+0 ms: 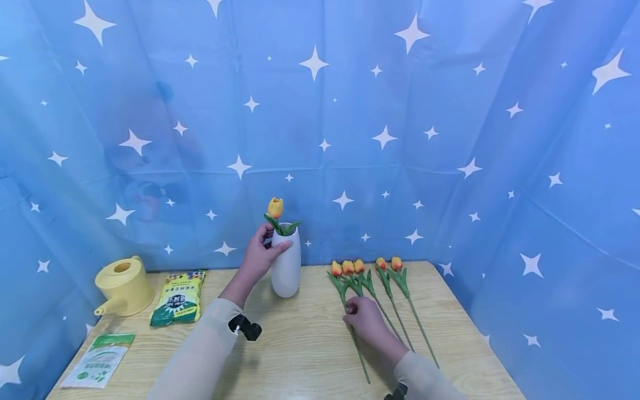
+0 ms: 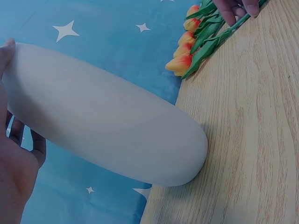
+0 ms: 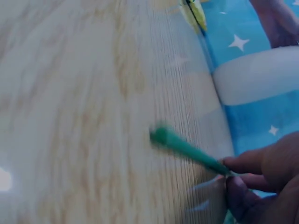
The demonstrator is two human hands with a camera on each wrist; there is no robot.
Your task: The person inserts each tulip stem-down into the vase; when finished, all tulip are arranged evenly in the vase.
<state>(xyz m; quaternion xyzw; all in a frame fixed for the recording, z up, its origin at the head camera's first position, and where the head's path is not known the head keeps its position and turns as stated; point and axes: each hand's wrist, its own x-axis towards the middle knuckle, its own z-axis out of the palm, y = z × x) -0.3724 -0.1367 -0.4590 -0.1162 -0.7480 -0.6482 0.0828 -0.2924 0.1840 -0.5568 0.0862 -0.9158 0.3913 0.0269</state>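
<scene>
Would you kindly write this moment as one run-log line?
Left hand: grips white vase | Right hand: pinches green tulip stem | Vase: upright, one tulip inside | Table: four other tulips

The tall, rounded white vase (image 2: 107,114) is showing a smooth, matt surface, while the flat, pale tan, wooden-looking tabletop (image 1: 295,344) is displaying fine grain. The squat yellow plastic-looking watering can (image 1: 129,290) is appearing smooth, and the pillow-shaped, yellow-and-green film packet (image 1: 177,300) is looking glossy. The star-patterned blue cloth-like curtain (image 1: 280,133) is showing creases; the slender green tulip stem (image 3: 191,152) is resembling plastic.
</scene>
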